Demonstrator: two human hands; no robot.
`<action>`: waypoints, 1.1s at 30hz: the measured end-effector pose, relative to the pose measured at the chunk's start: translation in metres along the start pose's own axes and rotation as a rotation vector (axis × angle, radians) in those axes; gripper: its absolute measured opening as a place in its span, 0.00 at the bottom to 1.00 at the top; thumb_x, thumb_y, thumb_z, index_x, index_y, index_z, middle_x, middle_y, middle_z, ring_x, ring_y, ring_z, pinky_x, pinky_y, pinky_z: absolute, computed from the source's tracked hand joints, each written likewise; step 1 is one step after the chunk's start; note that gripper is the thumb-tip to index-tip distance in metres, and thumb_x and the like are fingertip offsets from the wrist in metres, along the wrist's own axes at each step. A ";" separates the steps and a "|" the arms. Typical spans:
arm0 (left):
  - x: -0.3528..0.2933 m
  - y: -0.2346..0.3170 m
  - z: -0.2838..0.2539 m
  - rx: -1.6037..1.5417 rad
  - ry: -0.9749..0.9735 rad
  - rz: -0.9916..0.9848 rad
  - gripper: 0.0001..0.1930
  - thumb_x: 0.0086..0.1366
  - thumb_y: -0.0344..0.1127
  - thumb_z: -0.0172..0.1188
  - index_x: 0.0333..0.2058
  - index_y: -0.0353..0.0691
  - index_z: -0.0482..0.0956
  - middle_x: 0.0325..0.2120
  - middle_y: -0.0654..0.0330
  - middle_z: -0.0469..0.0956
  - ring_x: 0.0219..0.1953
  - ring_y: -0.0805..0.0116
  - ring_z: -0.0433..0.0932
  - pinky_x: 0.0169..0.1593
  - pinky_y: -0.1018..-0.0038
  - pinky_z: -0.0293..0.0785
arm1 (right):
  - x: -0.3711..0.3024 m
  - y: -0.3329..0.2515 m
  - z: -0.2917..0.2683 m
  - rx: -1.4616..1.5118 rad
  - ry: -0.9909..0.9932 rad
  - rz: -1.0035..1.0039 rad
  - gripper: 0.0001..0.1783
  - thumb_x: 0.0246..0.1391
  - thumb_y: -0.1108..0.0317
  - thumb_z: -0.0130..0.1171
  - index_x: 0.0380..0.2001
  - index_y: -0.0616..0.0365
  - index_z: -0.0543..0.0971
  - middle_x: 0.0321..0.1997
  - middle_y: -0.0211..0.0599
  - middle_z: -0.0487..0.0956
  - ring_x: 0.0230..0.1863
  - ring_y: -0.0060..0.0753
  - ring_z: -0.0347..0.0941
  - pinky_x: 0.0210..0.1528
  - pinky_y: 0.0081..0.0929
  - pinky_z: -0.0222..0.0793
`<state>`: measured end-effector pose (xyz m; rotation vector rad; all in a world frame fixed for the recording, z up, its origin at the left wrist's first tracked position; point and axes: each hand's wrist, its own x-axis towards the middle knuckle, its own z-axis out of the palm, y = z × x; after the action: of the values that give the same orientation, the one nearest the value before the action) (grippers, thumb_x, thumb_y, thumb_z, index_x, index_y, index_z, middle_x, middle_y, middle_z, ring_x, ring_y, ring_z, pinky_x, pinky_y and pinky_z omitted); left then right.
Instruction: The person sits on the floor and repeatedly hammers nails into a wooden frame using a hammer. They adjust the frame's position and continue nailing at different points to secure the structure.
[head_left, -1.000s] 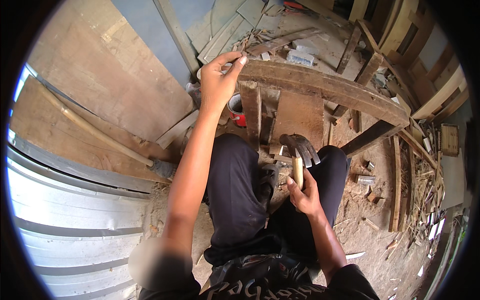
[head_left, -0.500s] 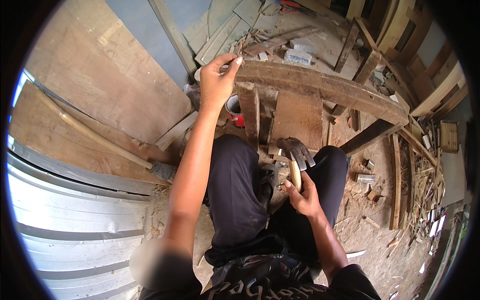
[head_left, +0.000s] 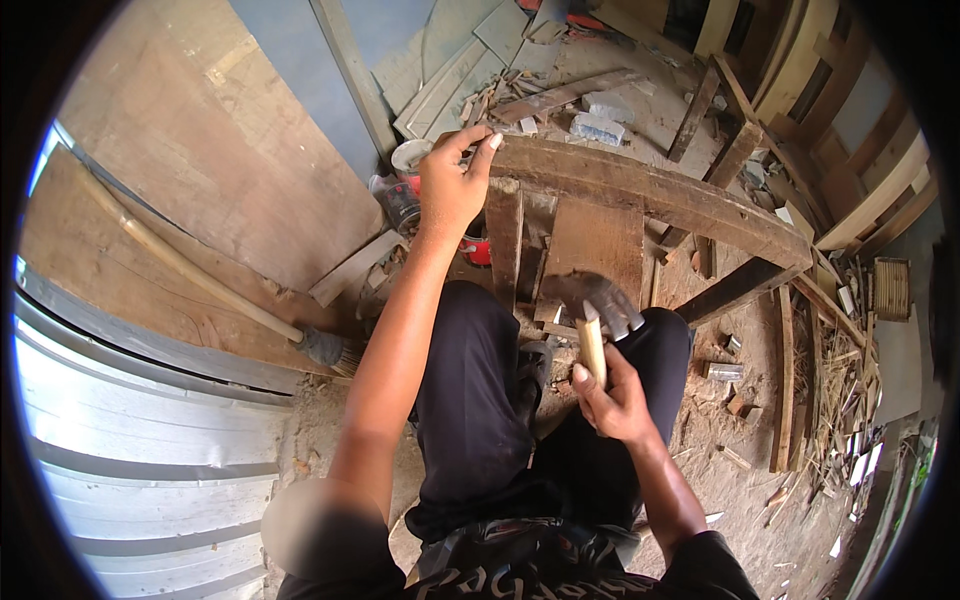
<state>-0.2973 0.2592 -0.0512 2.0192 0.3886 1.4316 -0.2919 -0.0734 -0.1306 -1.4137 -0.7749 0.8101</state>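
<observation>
My left hand point(head_left: 457, 182) is at the left end of a worn brown wooden beam point(head_left: 650, 187), thumb and forefinger pinched together at its top edge. Whatever sits between those fingertips is too small to make out. Below the beam, my right hand point(head_left: 615, 400) grips a claw hammer point(head_left: 592, 350) by its pale wooden handle. The hammer's dark metal head is smeared by motion and hangs between my knees, apart from the beam. An upright wooden leg point(head_left: 504, 240) stands under the beam near my left hand, and a slanting leg point(head_left: 742, 290) supports its right end.
A red paint can point(head_left: 477, 250) stands behind the left leg. A broom point(head_left: 200, 265) leans against plywood point(head_left: 210, 130) at the left. Concrete pieces point(head_left: 597, 128) and scrap wood lie beyond the beam. Long wood strips point(head_left: 785, 380) and a small metal can point(head_left: 724, 371) lie right.
The view has shifted slightly. My left hand stays at the beam's end, still pinched. In my right hand the hammer has tipped a little, and its head is now blurred.
</observation>
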 end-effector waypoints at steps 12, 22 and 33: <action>-0.002 0.007 -0.003 0.112 0.038 0.139 0.12 0.65 0.36 0.67 0.40 0.33 0.85 0.33 0.51 0.84 0.36 0.60 0.82 0.42 0.71 0.75 | 0.100 -0.197 -0.001 -0.762 0.075 -0.322 0.21 0.67 0.56 0.57 0.37 0.68 0.73 0.23 0.52 0.75 0.27 0.45 0.76 0.32 0.42 0.67; -0.005 0.016 0.005 0.057 0.088 0.086 0.11 0.63 0.34 0.68 0.40 0.32 0.86 0.32 0.50 0.84 0.35 0.58 0.81 0.41 0.69 0.75 | 0.146 -0.223 0.002 -0.929 0.000 -0.295 0.23 0.65 0.54 0.55 0.36 0.70 0.75 0.26 0.53 0.76 0.31 0.46 0.75 0.36 0.41 0.68; -0.006 0.012 0.002 0.057 0.091 0.036 0.12 0.64 0.36 0.68 0.39 0.33 0.86 0.31 0.49 0.84 0.35 0.57 0.81 0.42 0.67 0.74 | 0.154 -0.236 0.006 -0.943 -0.037 -0.211 0.26 0.64 0.51 0.55 0.37 0.72 0.77 0.31 0.60 0.80 0.37 0.57 0.80 0.41 0.45 0.72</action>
<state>-0.2989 0.2460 -0.0481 2.0200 0.4384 1.5542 -0.2114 0.0616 0.1036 -2.0838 -1.4109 0.2841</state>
